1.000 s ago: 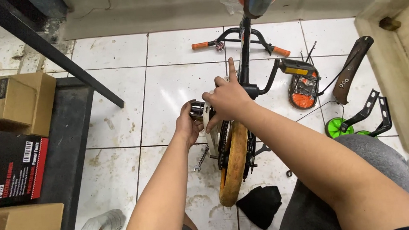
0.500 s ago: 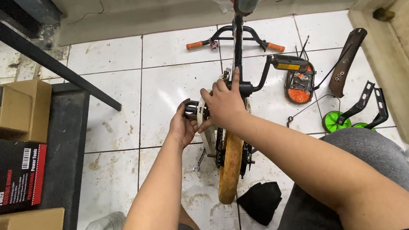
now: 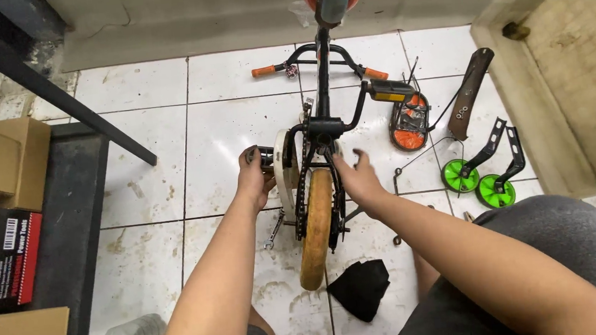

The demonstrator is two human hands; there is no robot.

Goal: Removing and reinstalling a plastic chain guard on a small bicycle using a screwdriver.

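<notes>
- Pedal point(image 3: 263, 156), black, is sticking out to the left of a small upside-down bicycle point(image 3: 317, 187) that is standing on the white tiled floor point(image 3: 167, 128); its long axis is running left-right, level with the crank hub.
- Left hand point(image 3: 254, 178) is wrapping its fingers point(image 3: 246, 157) around that pedal from the near side, closed on it; this is the hand on the work.
- Right hand point(image 3: 359, 180) is hovering just right of the frame, fingers point(image 3: 361, 157) half curled and spread, holding nothing I can make out; whether it is touching the frame cannot be told.
- Tan tyre point(image 3: 315, 226) is pointing toward the person, long axis running near-far, between the two forearms.
- Opposite pedal point(image 3: 391, 94), with a yellow reflector, is sitting high on the far right on its crank arm, well apart from the right hand.
- Small spanner point(image 3: 273, 231) is lying on the floor just near-left of the wheel, under the left forearm.
- Black rag point(image 3: 361, 288) is lying near the tyre's near end.
- Green training wheels point(image 3: 476, 182) on black brackets are resting to the right; an orange part point(image 3: 408, 120) and a brown saddle point(image 3: 469, 90) are lying beyond them.
- Cardboard boxes point(image 3: 0, 159) are stacked at the left edge.
</notes>
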